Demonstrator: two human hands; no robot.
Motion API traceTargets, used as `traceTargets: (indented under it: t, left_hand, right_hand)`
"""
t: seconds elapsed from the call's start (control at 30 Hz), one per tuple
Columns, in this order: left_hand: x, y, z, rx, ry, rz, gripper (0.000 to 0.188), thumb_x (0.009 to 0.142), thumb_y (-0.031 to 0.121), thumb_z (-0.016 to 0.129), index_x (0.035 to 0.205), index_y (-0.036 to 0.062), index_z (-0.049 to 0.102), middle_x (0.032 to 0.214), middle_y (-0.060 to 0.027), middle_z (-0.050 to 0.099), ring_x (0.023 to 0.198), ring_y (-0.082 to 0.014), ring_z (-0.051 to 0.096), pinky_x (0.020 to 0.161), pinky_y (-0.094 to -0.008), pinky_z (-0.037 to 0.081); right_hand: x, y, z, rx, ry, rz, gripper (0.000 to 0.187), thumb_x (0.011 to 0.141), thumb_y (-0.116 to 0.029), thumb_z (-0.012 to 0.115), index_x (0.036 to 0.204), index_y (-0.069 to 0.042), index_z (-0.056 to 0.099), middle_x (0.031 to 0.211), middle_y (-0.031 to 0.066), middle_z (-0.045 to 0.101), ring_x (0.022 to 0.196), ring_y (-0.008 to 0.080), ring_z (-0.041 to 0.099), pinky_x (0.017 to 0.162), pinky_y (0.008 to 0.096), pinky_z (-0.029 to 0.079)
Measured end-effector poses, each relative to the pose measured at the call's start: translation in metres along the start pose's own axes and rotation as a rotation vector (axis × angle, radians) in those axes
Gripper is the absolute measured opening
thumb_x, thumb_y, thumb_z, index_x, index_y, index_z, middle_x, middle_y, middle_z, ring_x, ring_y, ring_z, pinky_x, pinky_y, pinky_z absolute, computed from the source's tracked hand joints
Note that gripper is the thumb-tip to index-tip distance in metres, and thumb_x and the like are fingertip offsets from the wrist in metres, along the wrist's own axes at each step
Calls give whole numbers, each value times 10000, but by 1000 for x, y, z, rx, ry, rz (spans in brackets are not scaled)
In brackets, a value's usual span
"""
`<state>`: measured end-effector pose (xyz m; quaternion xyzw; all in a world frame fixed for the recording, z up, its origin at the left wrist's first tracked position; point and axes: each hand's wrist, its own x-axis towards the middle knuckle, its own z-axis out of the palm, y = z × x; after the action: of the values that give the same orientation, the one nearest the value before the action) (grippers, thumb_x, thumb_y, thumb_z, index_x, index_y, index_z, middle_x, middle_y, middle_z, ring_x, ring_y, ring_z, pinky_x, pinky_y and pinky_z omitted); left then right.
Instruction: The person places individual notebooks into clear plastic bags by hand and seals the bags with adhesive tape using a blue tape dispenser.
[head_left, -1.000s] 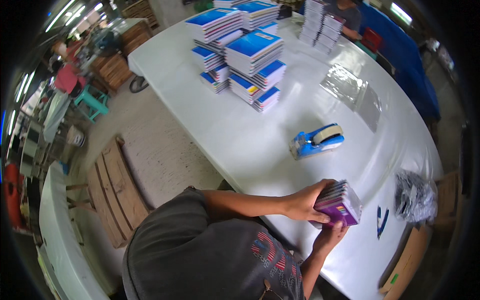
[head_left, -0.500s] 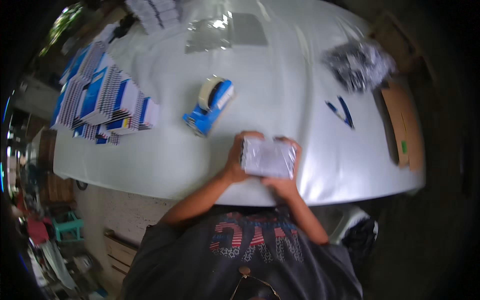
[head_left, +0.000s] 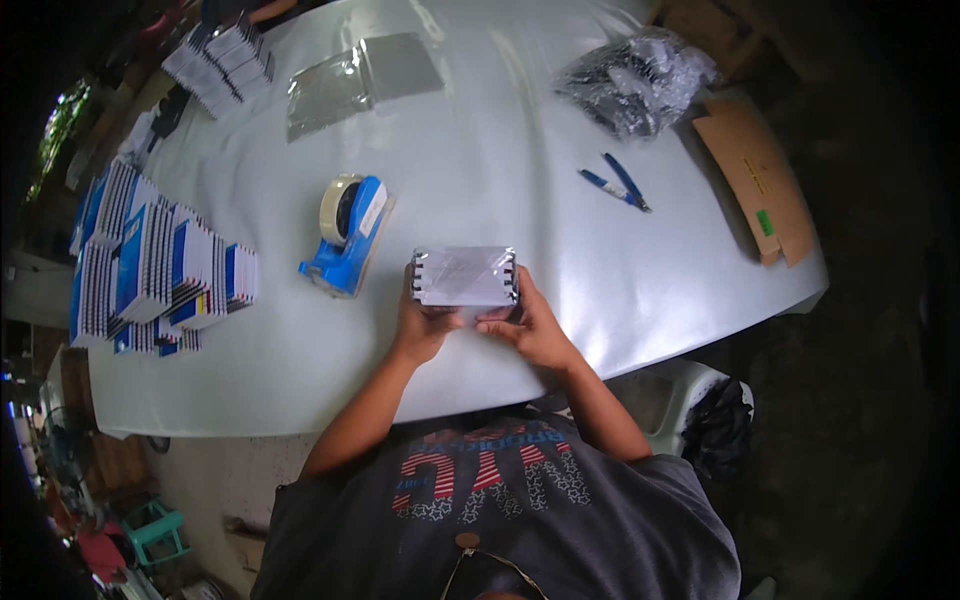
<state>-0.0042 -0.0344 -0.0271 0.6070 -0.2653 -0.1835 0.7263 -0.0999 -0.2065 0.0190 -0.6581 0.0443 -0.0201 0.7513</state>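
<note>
Between my hands, close to the near edge of the table, is a pack of spiral-bound notebooks (head_left: 465, 278) wrapped in clear, shiny plastic. Dark coils show along both of its short ends. My left hand (head_left: 428, 328) closes around its left end, and my right hand (head_left: 535, 325) grips the right end, thumbs on the near side. Some fingers are hidden behind or under the pack. Just beyond my left hand stands a blue tape dispenser (head_left: 345, 245) with a roll of clear tape (head_left: 336, 208).
Stacked blue-and-white spiral notebooks (head_left: 150, 265) fill the left side; another stack (head_left: 218, 65) is farther back. Clear plastic sheets (head_left: 365, 78) lie at the far side. Blue-handled snips (head_left: 622, 184), crumpled plastic (head_left: 640, 80) and a brown cardboard piece (head_left: 755, 180) occupy the right.
The view has swung, shifting the tabletop objects leftward in the picture. Both hands still hold the notebook pack, whose coiled ends now show more squarely and clearly.
</note>
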Motion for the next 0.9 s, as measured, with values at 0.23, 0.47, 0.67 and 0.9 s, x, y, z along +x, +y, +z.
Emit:
traceTargets:
  t: [0.23, 0.47, 0.67, 0.9]
  left_hand:
    - [44, 10, -4, 136, 268, 156, 674, 946, 526, 430, 1363, 8, 319, 1238, -155, 454, 1058, -222, 512, 932, -367, 402]
    - [51, -2, -10, 75, 294, 142, 337, 945, 216, 561, 1209, 14, 505, 1008, -97, 582, 831, -152, 565, 764, -288, 459]
    - [52, 6, -9, 284, 248, 108, 230, 900, 173, 634, 1067, 20, 596, 829, -39, 628, 743, -110, 574, 710, -260, 465]
    - [74, 0, -39, 237, 494, 160, 363, 882, 93, 620, 1226, 45, 514, 976, -48, 612, 856, -113, 559, 736, -259, 450]
  right_hand:
    - [59, -16, -25, 272, 306, 303, 645, 877, -446, 625, 1240, 75, 508, 1154, 176, 597, 1069, 249, 552, 919, 344, 417]
    - [192, -29, -90, 110, 424, 346, 655, 810, -552, 638, 1187, -18, 599, 1097, 149, 643, 1009, 311, 597, 868, 458, 426]
    - [281, -49, -132, 4, 423, 312, 583, 858, -503, 607, 1206, -37, 582, 1175, 196, 601, 1101, 326, 555, 945, 473, 416]
    - [316, -34, -63, -1369, 982, -533, 541, 738, -208, 680, 1249, -107, 532, 1372, 196, 396, 1309, 411, 300, 1046, 551, 231]
